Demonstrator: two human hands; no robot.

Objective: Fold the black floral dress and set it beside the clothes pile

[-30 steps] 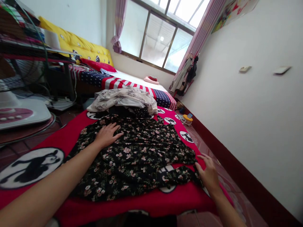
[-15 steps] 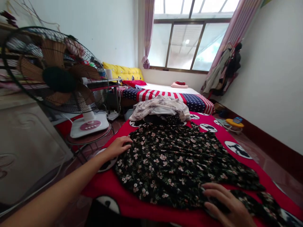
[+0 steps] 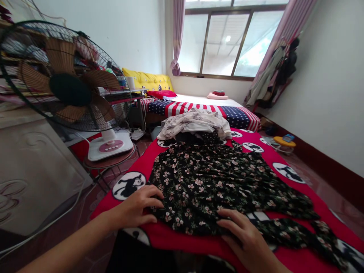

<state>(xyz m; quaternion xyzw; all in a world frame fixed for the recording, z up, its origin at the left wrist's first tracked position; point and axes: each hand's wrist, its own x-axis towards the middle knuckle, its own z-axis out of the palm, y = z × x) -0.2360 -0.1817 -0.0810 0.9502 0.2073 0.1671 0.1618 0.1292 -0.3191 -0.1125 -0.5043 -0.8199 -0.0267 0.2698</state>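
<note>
A black floral long-sleeved garment [image 3: 196,185] lies spread on a red cloth [image 3: 182,239] patterned with white circles. Whether it is a dress or a top I cannot tell. At its near left edge, my left hand [image 3: 142,206] rests with fingertips on the fabric, thumb apart from the fingers. My right hand [image 3: 246,233] lies on the near edge, fingers spread and touching the fabric. One sleeve [image 3: 295,229] stretches toward the right. Beyond the garment sits a heap of pale patterned clothes [image 3: 196,123], with dark fabric under it.
A large fan [image 3: 71,89] stands on a round stool [image 3: 113,161] at the left. Behind the heap is a bed with a stars-and-stripes cover [image 3: 199,108]. Coats [image 3: 273,76] hang by the right wall, near a low yellow stool [image 3: 284,141].
My left hand has come nearer along the garment's left edge. My right hand has moved left along the near edge, and that edge now lies farther from me, with more red cloth showing.
</note>
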